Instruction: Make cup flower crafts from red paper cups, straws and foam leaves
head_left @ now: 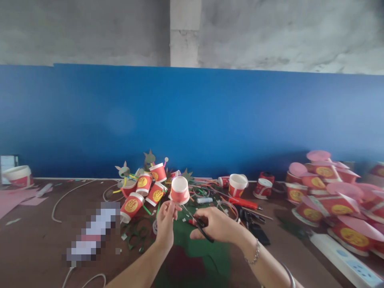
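A red and white paper cup (180, 193) is held up at the centre, its white opening facing up and toward the camera. My left hand (167, 221) pinches the cup's lower edge from below. My right hand (210, 225) is wrapped round the black handles of a pair of scissors (201, 229). The scissor blades point up and left, and their tips are at the cup's lower right edge; whether they touch it is too small to tell. Green sheet material (201, 256) lies on the table below both hands.
Decorated red cups (132, 205) are grouped left of centre. Many cups with pink discs (349, 236) are piled at the right, near a white power strip (345, 256). A red tool (244, 203) lies right of centre. A blue panel (192, 120) stands behind the brown table (33, 240).
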`<move>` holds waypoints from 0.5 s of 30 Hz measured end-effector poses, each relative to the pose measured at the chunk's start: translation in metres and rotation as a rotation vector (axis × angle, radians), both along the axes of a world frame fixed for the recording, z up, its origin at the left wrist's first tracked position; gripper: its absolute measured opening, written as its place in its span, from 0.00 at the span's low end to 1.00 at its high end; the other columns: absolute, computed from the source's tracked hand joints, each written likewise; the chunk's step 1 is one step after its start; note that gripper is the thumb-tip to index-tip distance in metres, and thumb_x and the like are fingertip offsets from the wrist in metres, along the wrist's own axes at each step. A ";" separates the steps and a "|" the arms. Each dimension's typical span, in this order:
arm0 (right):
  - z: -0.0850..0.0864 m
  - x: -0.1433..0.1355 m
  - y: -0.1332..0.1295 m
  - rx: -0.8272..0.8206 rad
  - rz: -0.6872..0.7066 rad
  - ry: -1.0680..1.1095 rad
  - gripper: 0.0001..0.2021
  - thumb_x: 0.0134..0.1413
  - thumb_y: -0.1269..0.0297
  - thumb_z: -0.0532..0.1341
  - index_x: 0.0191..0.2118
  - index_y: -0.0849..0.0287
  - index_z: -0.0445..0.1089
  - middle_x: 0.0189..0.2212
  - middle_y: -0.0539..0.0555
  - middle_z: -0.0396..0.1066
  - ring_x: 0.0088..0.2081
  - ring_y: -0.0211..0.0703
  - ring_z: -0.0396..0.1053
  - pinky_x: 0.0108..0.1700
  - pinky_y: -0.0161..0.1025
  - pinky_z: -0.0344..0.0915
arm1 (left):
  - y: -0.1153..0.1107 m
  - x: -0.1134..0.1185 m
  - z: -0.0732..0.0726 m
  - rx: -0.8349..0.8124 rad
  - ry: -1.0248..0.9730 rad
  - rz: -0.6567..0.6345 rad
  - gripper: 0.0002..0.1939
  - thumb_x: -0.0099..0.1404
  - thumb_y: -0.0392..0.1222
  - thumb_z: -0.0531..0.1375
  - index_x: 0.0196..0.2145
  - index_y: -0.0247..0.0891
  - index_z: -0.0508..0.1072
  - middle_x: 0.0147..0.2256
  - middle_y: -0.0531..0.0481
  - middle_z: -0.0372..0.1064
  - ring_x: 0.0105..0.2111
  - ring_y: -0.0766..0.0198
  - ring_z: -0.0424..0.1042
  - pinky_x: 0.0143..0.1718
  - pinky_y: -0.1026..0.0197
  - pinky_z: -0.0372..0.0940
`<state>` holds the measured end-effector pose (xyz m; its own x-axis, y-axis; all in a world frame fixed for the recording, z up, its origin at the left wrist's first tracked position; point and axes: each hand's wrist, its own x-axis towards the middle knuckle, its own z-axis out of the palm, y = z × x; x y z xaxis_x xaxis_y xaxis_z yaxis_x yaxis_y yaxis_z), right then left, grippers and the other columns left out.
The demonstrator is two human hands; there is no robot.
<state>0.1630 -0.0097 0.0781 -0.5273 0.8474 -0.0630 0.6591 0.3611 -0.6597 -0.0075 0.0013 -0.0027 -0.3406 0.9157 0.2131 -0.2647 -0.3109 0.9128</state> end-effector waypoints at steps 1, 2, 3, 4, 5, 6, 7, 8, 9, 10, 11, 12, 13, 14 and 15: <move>0.001 0.000 0.000 0.026 -0.001 -0.027 0.21 0.36 0.44 0.65 0.27 0.59 0.68 0.20 0.45 0.60 0.23 0.32 0.53 0.21 0.30 0.46 | 0.001 0.000 0.000 -0.016 -0.046 -0.036 0.17 0.58 0.54 0.57 0.24 0.35 0.66 0.21 0.54 0.65 0.18 0.72 0.57 0.20 0.68 0.54; 0.002 0.000 0.000 0.052 -0.003 -0.055 0.21 0.35 0.44 0.65 0.26 0.59 0.68 0.20 0.45 0.60 0.23 0.33 0.54 0.22 0.31 0.46 | 0.002 0.000 0.000 -0.029 -0.090 -0.070 0.18 0.58 0.54 0.57 0.24 0.35 0.65 0.20 0.53 0.65 0.18 0.72 0.57 0.20 0.68 0.54; 0.002 0.000 0.001 0.080 -0.007 -0.086 0.21 0.35 0.44 0.65 0.26 0.58 0.68 0.20 0.45 0.61 0.23 0.33 0.54 0.22 0.31 0.46 | 0.003 0.000 0.000 -0.040 -0.131 -0.101 0.18 0.58 0.55 0.56 0.25 0.36 0.65 0.20 0.53 0.65 0.18 0.72 0.58 0.19 0.68 0.54; 0.002 0.001 0.002 0.111 -0.016 -0.121 0.21 0.35 0.43 0.65 0.25 0.58 0.69 0.20 0.46 0.62 0.23 0.34 0.55 0.22 0.31 0.46 | 0.004 0.000 0.000 -0.050 -0.169 -0.122 0.18 0.58 0.56 0.55 0.27 0.36 0.65 0.21 0.53 0.66 0.18 0.70 0.60 0.20 0.67 0.56; 0.002 0.002 0.002 0.145 -0.030 -0.157 0.21 0.34 0.43 0.65 0.26 0.57 0.69 0.20 0.46 0.63 0.24 0.34 0.57 0.23 0.32 0.46 | 0.005 0.001 -0.001 -0.058 -0.202 -0.134 0.19 0.59 0.57 0.54 0.29 0.36 0.65 0.22 0.52 0.67 0.20 0.69 0.64 0.21 0.66 0.59; 0.002 0.003 0.002 0.181 -0.049 -0.191 0.20 0.34 0.43 0.65 0.26 0.57 0.70 0.21 0.46 0.64 0.24 0.35 0.58 0.23 0.32 0.46 | 0.006 0.001 -0.002 -0.061 -0.232 -0.135 0.20 0.59 0.58 0.52 0.33 0.37 0.65 0.26 0.51 0.68 0.22 0.66 0.67 0.23 0.64 0.62; 0.002 0.004 0.003 0.218 -0.071 -0.217 0.20 0.34 0.44 0.66 0.27 0.56 0.71 0.22 0.47 0.66 0.25 0.37 0.60 0.24 0.33 0.47 | 0.007 0.001 -0.002 -0.056 -0.253 -0.130 0.21 0.60 0.59 0.51 0.37 0.37 0.64 0.30 0.48 0.70 0.27 0.63 0.71 0.26 0.61 0.65; 0.002 0.006 0.003 0.250 -0.090 -0.236 0.20 0.34 0.44 0.66 0.29 0.55 0.72 0.23 0.48 0.67 0.26 0.38 0.62 0.25 0.33 0.48 | 0.007 0.001 -0.003 -0.041 -0.262 -0.121 0.22 0.60 0.59 0.50 0.42 0.38 0.63 0.35 0.46 0.70 0.33 0.60 0.72 0.30 0.58 0.67; 0.001 0.007 0.003 0.271 -0.101 -0.249 0.20 0.33 0.44 0.66 0.30 0.54 0.73 0.24 0.48 0.69 0.27 0.40 0.63 0.25 0.33 0.48 | 0.008 0.001 -0.004 -0.019 -0.258 -0.109 0.23 0.61 0.58 0.50 0.47 0.40 0.61 0.41 0.43 0.69 0.39 0.58 0.72 0.35 0.56 0.68; 0.001 0.008 0.003 0.283 -0.107 -0.257 0.21 0.33 0.44 0.66 0.32 0.53 0.73 0.24 0.49 0.70 0.27 0.41 0.65 0.25 0.33 0.49 | 0.008 0.001 -0.005 0.006 -0.243 -0.097 0.24 0.62 0.57 0.50 0.50 0.42 0.58 0.46 0.42 0.67 0.44 0.57 0.70 0.38 0.55 0.68; 0.001 0.009 0.002 0.288 -0.108 -0.264 0.21 0.33 0.44 0.66 0.33 0.53 0.73 0.25 0.49 0.71 0.28 0.42 0.66 0.26 0.34 0.50 | 0.008 0.001 -0.006 0.027 -0.217 -0.089 0.24 0.62 0.56 0.50 0.53 0.44 0.56 0.50 0.41 0.64 0.48 0.56 0.68 0.41 0.54 0.67; 0.001 0.010 0.002 0.291 -0.106 -0.272 0.22 0.32 0.44 0.66 0.34 0.52 0.73 0.26 0.50 0.71 0.28 0.43 0.67 0.26 0.34 0.50 | 0.007 0.001 -0.007 0.041 -0.186 -0.083 0.25 0.62 0.56 0.50 0.54 0.45 0.54 0.53 0.41 0.61 0.49 0.56 0.67 0.43 0.54 0.67; 0.002 0.010 0.001 0.293 -0.105 -0.281 0.23 0.32 0.44 0.66 0.35 0.52 0.74 0.26 0.50 0.72 0.29 0.45 0.67 0.27 0.34 0.51 | 0.007 0.001 -0.008 0.048 -0.154 -0.081 0.27 0.62 0.57 0.50 0.55 0.45 0.54 0.54 0.40 0.60 0.50 0.56 0.67 0.43 0.54 0.66; 0.002 0.011 0.000 0.298 -0.104 -0.286 0.23 0.31 0.45 0.67 0.36 0.51 0.74 0.27 0.51 0.72 0.30 0.46 0.68 0.28 0.35 0.53 | 0.006 0.001 -0.009 0.050 -0.128 -0.081 0.27 0.61 0.58 0.51 0.55 0.45 0.54 0.54 0.40 0.60 0.50 0.56 0.67 0.44 0.54 0.66; 0.003 0.011 0.000 0.304 -0.104 -0.287 0.24 0.31 0.45 0.67 0.37 0.51 0.74 0.28 0.51 0.72 0.31 0.47 0.68 0.29 0.35 0.53 | 0.006 0.001 -0.010 0.049 -0.110 -0.080 0.28 0.60 0.59 0.51 0.54 0.44 0.56 0.53 0.40 0.62 0.49 0.56 0.68 0.44 0.54 0.66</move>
